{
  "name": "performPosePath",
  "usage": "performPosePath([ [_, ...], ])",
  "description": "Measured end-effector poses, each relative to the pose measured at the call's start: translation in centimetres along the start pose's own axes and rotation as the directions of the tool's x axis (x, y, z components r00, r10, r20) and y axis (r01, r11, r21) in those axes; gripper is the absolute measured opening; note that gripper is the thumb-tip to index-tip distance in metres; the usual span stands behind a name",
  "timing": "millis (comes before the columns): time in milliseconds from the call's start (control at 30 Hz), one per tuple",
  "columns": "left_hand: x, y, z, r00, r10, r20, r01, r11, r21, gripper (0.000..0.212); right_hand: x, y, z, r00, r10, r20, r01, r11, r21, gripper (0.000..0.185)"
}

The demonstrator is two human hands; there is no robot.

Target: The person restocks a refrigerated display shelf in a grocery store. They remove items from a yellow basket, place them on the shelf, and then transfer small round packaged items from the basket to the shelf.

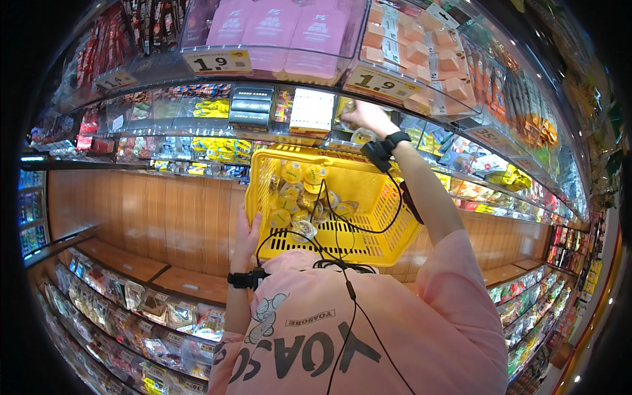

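Observation:
My left hand (243,234) grips the left side of a yellow plastic shopping basket (363,185). Several small round cups with yellow lids (292,172), some with clear sides, are heaped in the basket's left half. My right hand (369,118) reaches into a clear shelf bin beyond the basket, under the upper shelf. Its fingertips are at a small yellowish item, partly hidden, so a firm hold cannot be made out. Another round clear cup (364,136) lies in that bin, just below the hand.
Above the right hand juts an upper shelf with pink pouches (269,34) and peach-coloured blocks (414,49). Left of its bin stand a white box (312,109) and black boxes (251,106). Black cables (365,229) from wrist-worn devices (379,154) cross the basket. Packed snack shelves (148,301) stand behind.

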State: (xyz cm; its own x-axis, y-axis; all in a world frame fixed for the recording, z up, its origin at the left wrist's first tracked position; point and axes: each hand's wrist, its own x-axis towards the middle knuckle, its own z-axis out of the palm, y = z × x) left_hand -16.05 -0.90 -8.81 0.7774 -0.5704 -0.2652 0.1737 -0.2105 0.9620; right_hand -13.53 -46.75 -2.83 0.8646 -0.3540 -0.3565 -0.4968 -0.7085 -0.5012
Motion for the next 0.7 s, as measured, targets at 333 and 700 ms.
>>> performPosePath([
  [333,0.0,-0.5,-0.2,1.000,0.028,-0.002,-0.027,0.998,0.063,0.036,-5.7,1.9,-3.9,0.987,0.007,0.158,-0.133,0.577,0.806,0.053],
  [700,0.3,-1.2,0.2,0.998,0.058,-0.022,-0.058,0.998,0.001,0.036,-16.5,-10.4,1.3,0.851,-0.311,0.424,-0.243,0.484,0.841,0.052],
])
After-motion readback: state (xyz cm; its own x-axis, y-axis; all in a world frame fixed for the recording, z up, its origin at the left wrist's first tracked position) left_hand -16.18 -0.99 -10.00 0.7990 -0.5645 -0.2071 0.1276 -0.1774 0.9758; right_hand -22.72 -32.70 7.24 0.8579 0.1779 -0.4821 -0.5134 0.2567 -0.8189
